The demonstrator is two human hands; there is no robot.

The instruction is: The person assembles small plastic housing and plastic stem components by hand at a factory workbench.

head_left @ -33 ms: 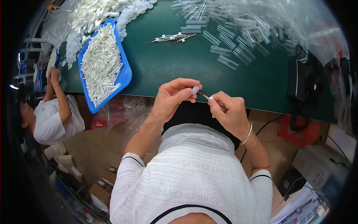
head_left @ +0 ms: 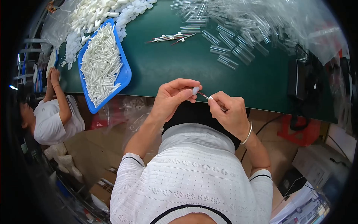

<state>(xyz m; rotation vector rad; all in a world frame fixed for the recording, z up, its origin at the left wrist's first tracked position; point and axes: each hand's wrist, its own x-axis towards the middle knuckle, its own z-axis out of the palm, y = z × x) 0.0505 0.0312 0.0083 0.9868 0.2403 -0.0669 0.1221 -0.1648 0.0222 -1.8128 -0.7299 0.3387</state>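
My left hand (head_left: 172, 98) pinches a small translucent white cap (head_left: 195, 90) between thumb and fingertips, just over the table's near edge. My right hand (head_left: 229, 110) grips a thin dark-red and silver stick with a white collar (head_left: 209, 98), its fingers closed around the rear part and hiding most of it. The stick's thin red end reaches the cap; whether it goes inside, I cannot tell. Farther back on the table lies a small pile of similar thin sticks with white collars (head_left: 169, 37).
Left of my hands, a blue tray (head_left: 126, 74) holds many short white rods. Behind it are white plugs (head_left: 93, 15) and translucent caps (head_left: 128, 13). Clear tubes (head_left: 227, 41) spread over the back right, near a black device (head_left: 296, 80). Another person (head_left: 59, 112) sits at the left.
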